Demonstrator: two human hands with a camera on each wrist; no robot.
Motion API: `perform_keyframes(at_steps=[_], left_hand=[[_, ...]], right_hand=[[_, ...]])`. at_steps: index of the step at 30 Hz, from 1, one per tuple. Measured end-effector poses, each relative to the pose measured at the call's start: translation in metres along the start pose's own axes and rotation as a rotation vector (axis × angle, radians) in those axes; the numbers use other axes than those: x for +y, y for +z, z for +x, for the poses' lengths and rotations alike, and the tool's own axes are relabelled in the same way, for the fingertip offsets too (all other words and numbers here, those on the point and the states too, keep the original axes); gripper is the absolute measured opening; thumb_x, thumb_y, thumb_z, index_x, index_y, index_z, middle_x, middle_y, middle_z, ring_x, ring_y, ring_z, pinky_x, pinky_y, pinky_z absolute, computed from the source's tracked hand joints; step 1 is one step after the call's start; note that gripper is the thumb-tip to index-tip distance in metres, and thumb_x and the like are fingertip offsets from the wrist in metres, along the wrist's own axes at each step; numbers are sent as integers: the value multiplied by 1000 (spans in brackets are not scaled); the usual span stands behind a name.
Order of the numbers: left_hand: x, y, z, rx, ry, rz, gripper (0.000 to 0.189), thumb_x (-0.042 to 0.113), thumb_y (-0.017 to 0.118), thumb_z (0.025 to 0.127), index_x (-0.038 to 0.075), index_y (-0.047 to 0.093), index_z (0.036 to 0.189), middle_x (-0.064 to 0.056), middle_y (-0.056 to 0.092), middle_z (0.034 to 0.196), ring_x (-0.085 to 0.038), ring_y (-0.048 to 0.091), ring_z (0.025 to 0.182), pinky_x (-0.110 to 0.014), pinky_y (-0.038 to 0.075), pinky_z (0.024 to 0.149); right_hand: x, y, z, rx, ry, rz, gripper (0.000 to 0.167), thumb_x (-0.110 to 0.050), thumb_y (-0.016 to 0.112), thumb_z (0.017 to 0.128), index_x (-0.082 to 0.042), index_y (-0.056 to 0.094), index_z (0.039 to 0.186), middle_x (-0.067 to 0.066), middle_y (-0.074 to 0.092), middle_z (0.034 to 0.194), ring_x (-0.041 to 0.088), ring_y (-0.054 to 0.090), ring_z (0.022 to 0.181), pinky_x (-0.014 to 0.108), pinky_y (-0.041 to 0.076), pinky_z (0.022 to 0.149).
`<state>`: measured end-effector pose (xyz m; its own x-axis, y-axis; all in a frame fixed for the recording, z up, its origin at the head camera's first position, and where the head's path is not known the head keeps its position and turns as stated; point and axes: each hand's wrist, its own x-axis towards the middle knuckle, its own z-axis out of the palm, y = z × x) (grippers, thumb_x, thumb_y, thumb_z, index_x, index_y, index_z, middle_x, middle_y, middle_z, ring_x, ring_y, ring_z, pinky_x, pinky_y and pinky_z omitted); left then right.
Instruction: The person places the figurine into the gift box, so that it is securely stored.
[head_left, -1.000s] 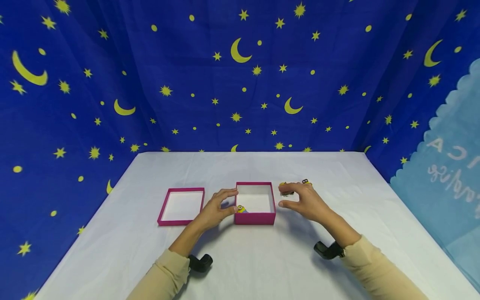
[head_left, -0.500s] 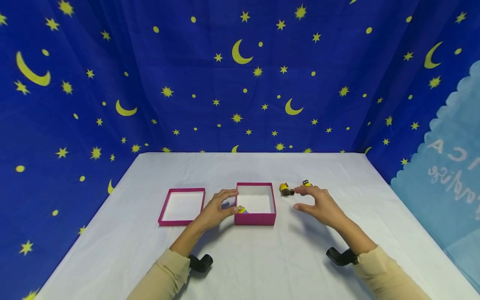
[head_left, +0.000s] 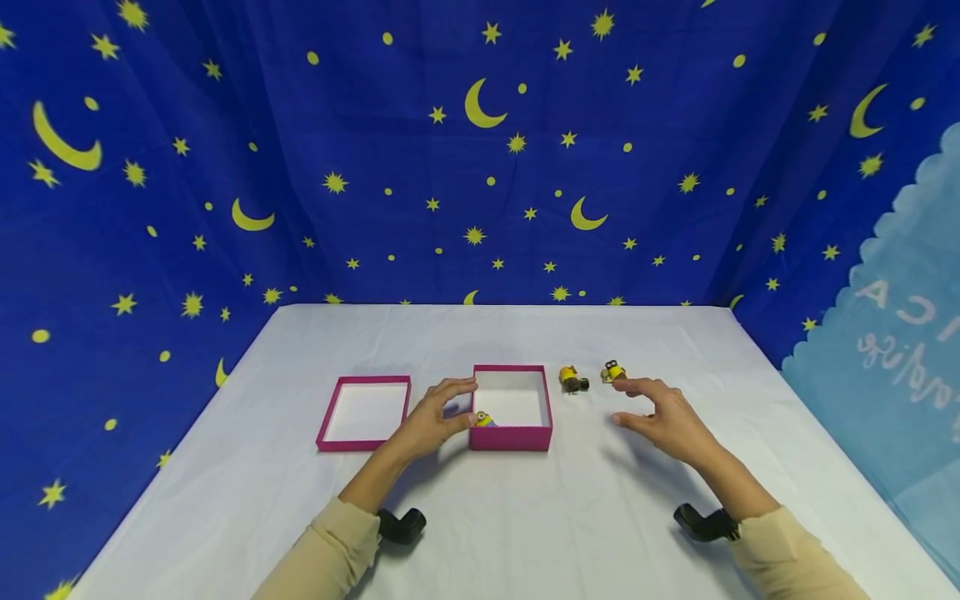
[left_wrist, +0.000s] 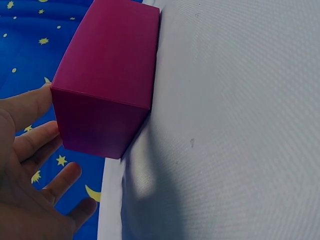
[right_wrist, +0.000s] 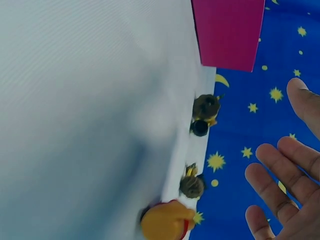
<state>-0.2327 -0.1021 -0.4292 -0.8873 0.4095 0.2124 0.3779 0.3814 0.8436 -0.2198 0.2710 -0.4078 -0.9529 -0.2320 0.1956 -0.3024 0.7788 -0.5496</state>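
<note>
The left hand (head_left: 427, 427), fingers spread apart, touched the left side of the pink box (head_left: 512, 438), which stood on the desk (head_left: 517, 525) with a yellow figure (head_left: 482, 418) in its near left corner. The right hand (head_left: 671, 422), fingers also apart, hovered just beside the rightmost figure (head_left: 615, 372); a middle figure (head_left: 569, 378) lay between that one and the box

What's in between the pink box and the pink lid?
The left hand is there, over the white table, touching the pink box and partly hiding the pink lid. The head view shows it.
</note>
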Motion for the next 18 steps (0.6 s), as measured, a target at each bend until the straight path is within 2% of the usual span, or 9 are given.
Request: perform_keyframes(at_steps=[4,6,9,12,18], left_hand=[[-1,0,0,1,17,6,50,14,66,87,3,52,133,-9,46,144,-36,31,136,-59,25,108],[-1,0,0,2,27,6,49,13,66,86,2,52,133,-10,46,143,-36,31,137,-58,24,109],[-1,0,0,2,34,3,50,12,67,86,2,52,132,-10,46,143,-35,30,138,-58,19,111],[-2,0,-1,3,26,-1,50,12,67,86,2,52,132,-10,46,143,-35,29,139,-58,18,112],[-2,-1,-1,-2,12,4,51,14,67,86,3,51,133,-8,45,144,-35,28,139,-59,21,110]], right_hand=[[6,-3,-4,-24,54,5,56,-36,71,83,-10,55,130,17,59,125,38,50,110,35,41,77],[10,-5,-6,-28,72,13,56,-36,71,83,-10,55,130,18,58,125,38,47,110,35,44,73],[16,-7,-9,-19,67,18,55,-33,71,83,-9,55,130,20,58,125,40,46,112,45,44,78],[21,-8,-11,-17,53,6,55,-31,70,84,-7,54,130,21,58,125,40,46,115,55,36,88],[34,-10,-15,-53,67,8,56,-29,70,84,-5,53,131,23,56,127,42,45,121,60,27,96]])
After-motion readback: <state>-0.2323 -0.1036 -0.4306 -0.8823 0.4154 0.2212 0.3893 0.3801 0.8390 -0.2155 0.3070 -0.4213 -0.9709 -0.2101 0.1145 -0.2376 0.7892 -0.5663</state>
